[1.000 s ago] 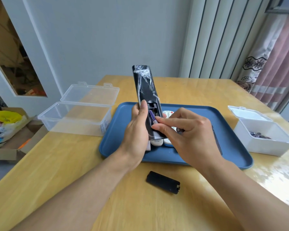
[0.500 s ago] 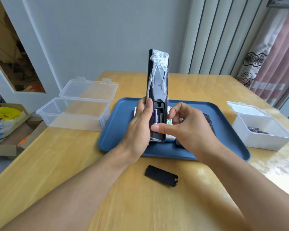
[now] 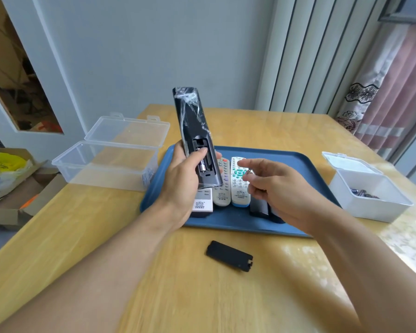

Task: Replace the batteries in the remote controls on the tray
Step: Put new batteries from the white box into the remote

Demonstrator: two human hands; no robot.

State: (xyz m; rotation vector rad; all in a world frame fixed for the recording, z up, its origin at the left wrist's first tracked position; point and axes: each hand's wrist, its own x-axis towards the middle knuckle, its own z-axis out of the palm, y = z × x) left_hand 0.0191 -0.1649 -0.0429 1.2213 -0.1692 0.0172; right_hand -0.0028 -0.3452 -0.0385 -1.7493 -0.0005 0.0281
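The left hand [image 3: 178, 179] has its grip wrapped round a long black remote [image 3: 194, 131], a slim plastic bar with crinkled clear film clinging to its upper half. It is held nearly upright above the blue tray [image 3: 296, 164], back facing the camera, with the battery bay open; the thumb lies across the bay, where a silvery battery [image 3: 203, 167] sits. The right hand [image 3: 276, 186] hovers just beside it over the tray, fingers loosely curled, holding nothing that can be made out.

The smooth, round-cornered tray carries several more remotes: two pale ones [image 3: 238, 186] with coloured buttons side by side, a boxy white one [image 3: 203, 204] partly under the left wrist, and dark ones largely hidden by the right hand. The flat black battery cover [image 3: 229, 255] lies on the glossy wooden surface [image 3: 202, 296] in front of the tray. Left of the tray stands a clear plastic box [image 3: 106, 162], lid hinged back. To the right, a white box [image 3: 368, 191], lid also open, holds a few batteries [image 3: 363, 193].
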